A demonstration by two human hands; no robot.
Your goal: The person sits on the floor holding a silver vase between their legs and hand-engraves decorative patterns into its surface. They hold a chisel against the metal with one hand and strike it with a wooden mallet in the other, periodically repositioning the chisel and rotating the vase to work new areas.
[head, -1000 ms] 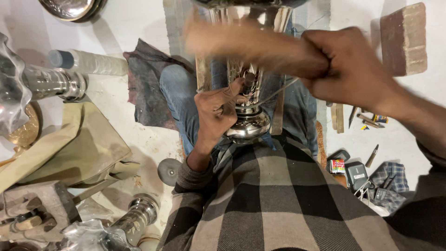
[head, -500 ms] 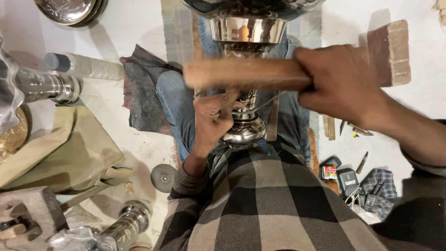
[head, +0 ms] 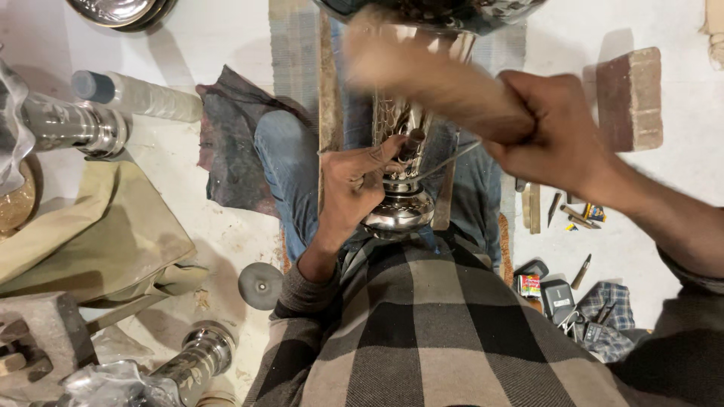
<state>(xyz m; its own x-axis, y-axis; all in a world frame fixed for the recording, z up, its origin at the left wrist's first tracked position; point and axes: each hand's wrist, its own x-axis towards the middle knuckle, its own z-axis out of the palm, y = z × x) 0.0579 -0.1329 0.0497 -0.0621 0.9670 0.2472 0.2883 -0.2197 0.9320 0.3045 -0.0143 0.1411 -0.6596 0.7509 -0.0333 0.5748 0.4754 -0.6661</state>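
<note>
down at about five o'clock of the view, a small flat package (head: 530, 286) with red and yellow printing lies on the floor beside a dark rectangular device (head: 558, 299) bearing a pale label, and a folded blue checked cloth (head: 603, 316) sits just past them. at ten o'clock a clear plastic bottle (head: 139, 96) with a blue cap lies on its side; what is inside it cannot be told. at eleven o'clock the rim of a shiny metal bowl (head: 121, 10) pokes in at the edge, its contents not visible. in the centre stands the silver metal vessel (head: 403, 188), its patterned stem running up to twelve o'clock and its rounded polished base near the person's lap, between the jean-clad knees. the left hand (head: 353, 188) has its fingers curled tight round a small dark punch (head: 412, 145) pressed against the stem. the right hand (head: 554, 139), at two o'clock, is clenched in a full fist round the handle of a wooden mallet (head: 430, 75), blurred with motion above the vessel. a reddish brick (head: 630, 98) lies at two o'clock, and small metal tools (head: 562, 211) are scattered at four o'clock.
</note>
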